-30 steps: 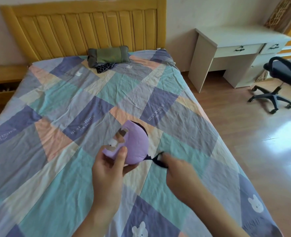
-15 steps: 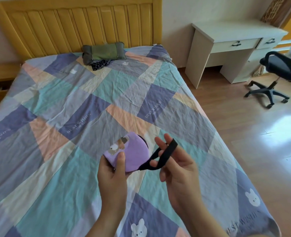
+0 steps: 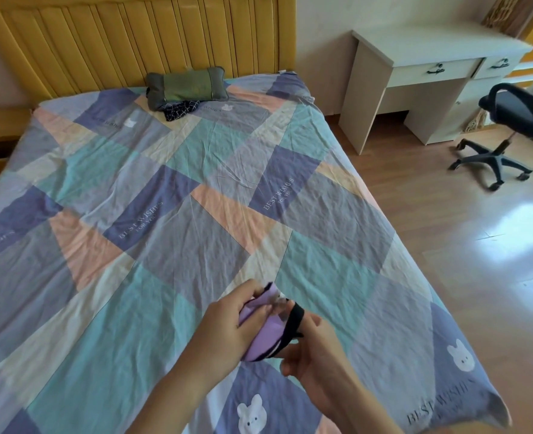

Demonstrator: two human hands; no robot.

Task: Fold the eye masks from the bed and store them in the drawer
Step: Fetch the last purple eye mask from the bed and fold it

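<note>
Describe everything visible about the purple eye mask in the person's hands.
The purple eye mask looks like soft lilac fabric, bunched and folded on itself, so its full shape is hidden. A small pale printed patch shows near its upper edge, too blurred to read. Its black elastic strap loops over the right side. The left hand grips its upper left part; the right hand holds it from below and beside the strap. It is lifted above the patchwork bedsheet, near the bed's foot.

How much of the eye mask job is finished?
Nothing looks put away yet: both desk drawers are shut. In hand now: the left hand and right hand hold the purple eye mask above the bed, its black strap over the right fingers. Left: finishing that fold, storing it, and maybe the dark cloth by the pillow, if that is a mask.
</note>
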